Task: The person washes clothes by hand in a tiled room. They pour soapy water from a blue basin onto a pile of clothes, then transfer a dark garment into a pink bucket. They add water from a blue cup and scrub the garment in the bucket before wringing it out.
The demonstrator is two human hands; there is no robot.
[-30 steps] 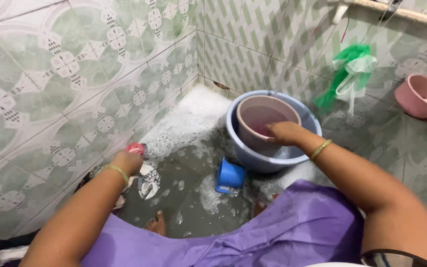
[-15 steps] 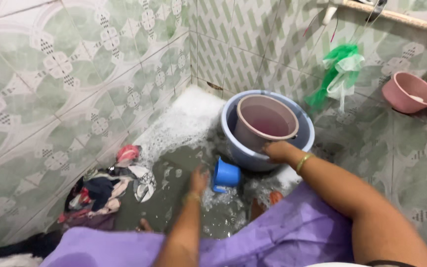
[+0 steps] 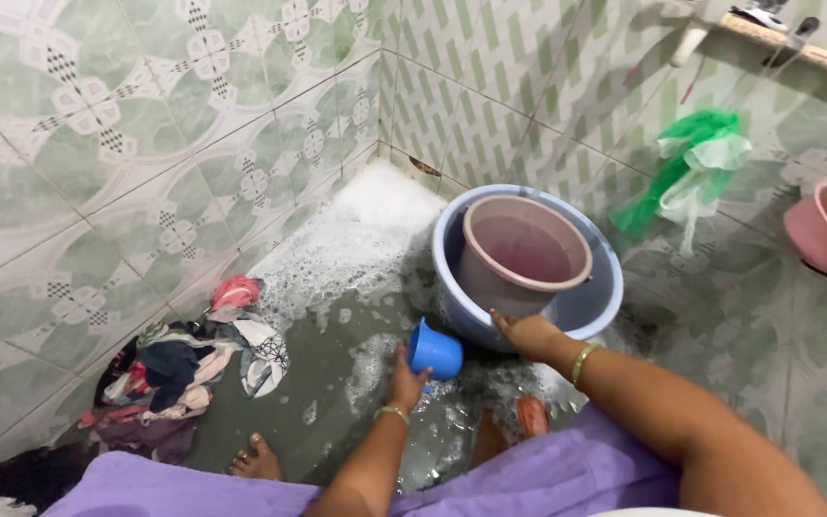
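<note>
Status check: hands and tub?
Left hand touching small blue plastic mug. Right hand gripping rim of blue plastic tub; pink bucket inside. Nothing blocking.

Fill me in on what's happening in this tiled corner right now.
A person in a purple garment crouches on a wet, soapy floor. The left hand is on a small blue mug lying on its side, though I cannot tell if it grips it. The right hand holds the rim of a blue tub, which has a pinkish bucket standing inside it. A heap of wet clothes lies by the left wall, and foam fills the corner.
</note>
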